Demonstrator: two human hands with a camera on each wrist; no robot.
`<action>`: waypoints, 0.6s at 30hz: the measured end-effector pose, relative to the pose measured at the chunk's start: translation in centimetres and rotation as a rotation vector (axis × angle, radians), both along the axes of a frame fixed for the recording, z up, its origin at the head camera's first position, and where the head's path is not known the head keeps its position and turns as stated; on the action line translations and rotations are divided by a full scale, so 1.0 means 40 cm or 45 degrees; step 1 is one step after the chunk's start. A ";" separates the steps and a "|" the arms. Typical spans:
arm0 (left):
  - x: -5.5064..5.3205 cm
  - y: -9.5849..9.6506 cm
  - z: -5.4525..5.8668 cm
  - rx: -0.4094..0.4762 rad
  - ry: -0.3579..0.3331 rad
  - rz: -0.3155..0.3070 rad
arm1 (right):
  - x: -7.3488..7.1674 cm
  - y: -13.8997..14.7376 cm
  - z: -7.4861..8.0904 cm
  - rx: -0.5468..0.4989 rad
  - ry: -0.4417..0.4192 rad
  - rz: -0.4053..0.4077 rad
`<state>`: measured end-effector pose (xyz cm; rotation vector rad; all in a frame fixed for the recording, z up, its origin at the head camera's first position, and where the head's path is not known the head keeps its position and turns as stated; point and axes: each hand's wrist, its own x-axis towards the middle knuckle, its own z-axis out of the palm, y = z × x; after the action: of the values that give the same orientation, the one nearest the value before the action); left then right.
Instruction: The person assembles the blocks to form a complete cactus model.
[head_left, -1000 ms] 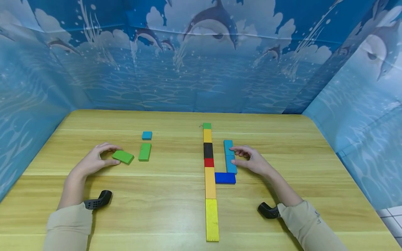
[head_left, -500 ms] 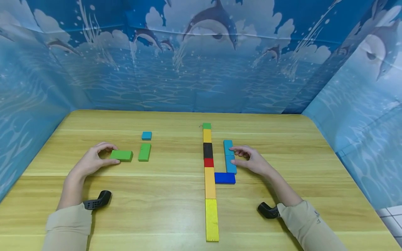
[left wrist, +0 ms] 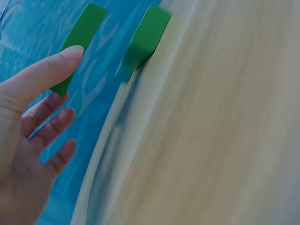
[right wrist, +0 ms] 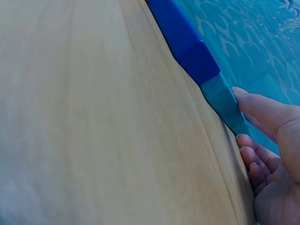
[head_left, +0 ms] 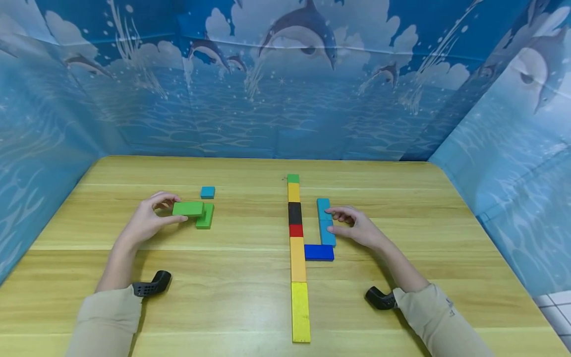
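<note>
My left hand (head_left: pixel 144 218) pinches a green block (head_left: pixel 187 209) between thumb and fingers. In the left wrist view the held block (left wrist: pixel 89 28) is off the table, apart from a second green block (left wrist: pixel 147 35). That second block (head_left: pixel 205 221) lies flat, its far left part covered by the held one in the head view. A small light blue block (head_left: pixel 207 192) lies beyond it. At the right, two light blue blocks (head_left: pixel 324 209) lie end to end. My right hand (head_left: pixel 357 228) touches their right side with thumb and fingertips, fingers loosely bent.
A dark blue block (head_left: pixel 318 253) joins the light blue pair to a long row of green, orange, black (head_left: pixel 295 213), red and yellow (head_left: pixel 301 312) blocks mid-table. A dolphin-print curtain (head_left: pixel 285 99) stands behind the wooden table (head_left: pixel 214 297). Each wrist bears a black device (head_left: pixel 379 299).
My left hand has turned the green block straight, lifted it and carried it right and away from me, towards the second green block. My right hand stays where it was.
</note>
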<state>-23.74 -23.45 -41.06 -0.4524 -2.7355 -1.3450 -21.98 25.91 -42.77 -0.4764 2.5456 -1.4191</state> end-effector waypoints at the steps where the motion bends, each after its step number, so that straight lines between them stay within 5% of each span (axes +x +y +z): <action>1: -0.004 0.011 0.000 0.008 0.010 -0.008 | 0.001 -0.001 0.002 -0.003 -0.001 0.000; 6: -0.008 0.077 0.025 0.034 0.044 -0.052 | 0.016 -0.016 0.036 0.001 -0.005 0.005; 10: -0.010 0.131 0.034 0.054 0.056 -0.068 | 0.008 -0.008 0.018 0.001 -0.009 -0.001; 18: -0.012 0.226 0.015 0.103 0.039 -0.055 | 0.000 0.000 0.001 -0.006 0.002 0.001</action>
<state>-24.23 -14.41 -40.46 -0.5241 -2.6499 -1.4400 -21.98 25.91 -42.74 -0.4796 2.5437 -1.4259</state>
